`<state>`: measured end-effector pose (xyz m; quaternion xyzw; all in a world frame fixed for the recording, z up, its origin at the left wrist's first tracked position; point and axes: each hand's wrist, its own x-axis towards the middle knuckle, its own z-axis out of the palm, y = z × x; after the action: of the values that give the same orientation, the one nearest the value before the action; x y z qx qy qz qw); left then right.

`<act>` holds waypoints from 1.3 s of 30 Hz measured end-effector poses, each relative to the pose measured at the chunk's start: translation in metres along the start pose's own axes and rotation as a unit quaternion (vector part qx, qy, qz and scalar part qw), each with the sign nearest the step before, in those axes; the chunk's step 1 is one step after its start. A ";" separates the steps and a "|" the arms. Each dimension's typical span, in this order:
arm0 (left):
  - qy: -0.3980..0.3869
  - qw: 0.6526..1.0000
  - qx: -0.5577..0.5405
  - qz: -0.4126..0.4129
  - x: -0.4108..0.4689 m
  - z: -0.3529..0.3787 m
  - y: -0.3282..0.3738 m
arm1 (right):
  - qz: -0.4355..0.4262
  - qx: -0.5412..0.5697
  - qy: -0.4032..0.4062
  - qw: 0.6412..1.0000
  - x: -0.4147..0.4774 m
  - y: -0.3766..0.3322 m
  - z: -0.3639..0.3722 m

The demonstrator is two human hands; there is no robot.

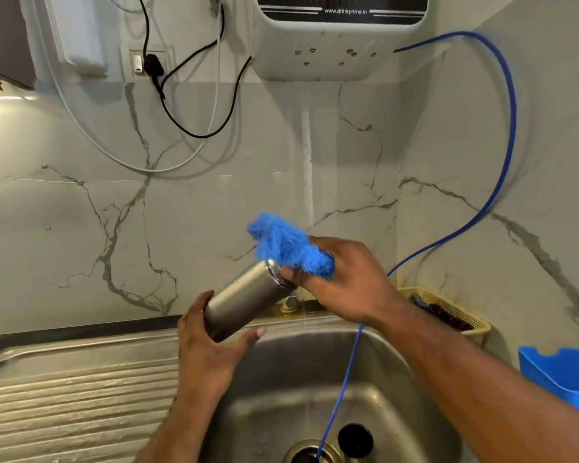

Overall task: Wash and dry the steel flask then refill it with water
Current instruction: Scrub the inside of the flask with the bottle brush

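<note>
The steel flask (244, 297) is tilted over the sink, its open mouth pointing up and to the right. My left hand (211, 349) grips its base from below. My right hand (341, 279) holds a blue scrubber (288, 245) against the flask's mouth, thumb by the rim. A black round cap (355, 439) lies in the sink basin near the drain.
The steel sink (281, 389) has a ribbed drainboard (74, 396) to its left. A thin blue hose (505, 155) runs from the wall-mounted water purifier (331, 45) down into the drain. A yellow basket (448, 309) sits at the back right, a blue container (562, 372) at the right edge.
</note>
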<state>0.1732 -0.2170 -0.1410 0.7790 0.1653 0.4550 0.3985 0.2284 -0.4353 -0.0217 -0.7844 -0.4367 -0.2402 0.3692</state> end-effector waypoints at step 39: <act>-0.271 0.954 0.081 0.098 -0.085 0.033 0.049 | 0.105 -0.605 -0.455 0.645 -0.105 0.080 -0.165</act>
<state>0.1510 -0.3161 -0.1607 0.9149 0.0106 0.2487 0.3177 0.2356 -0.6467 -0.0240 -0.8845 -0.2217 -0.0234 -0.4099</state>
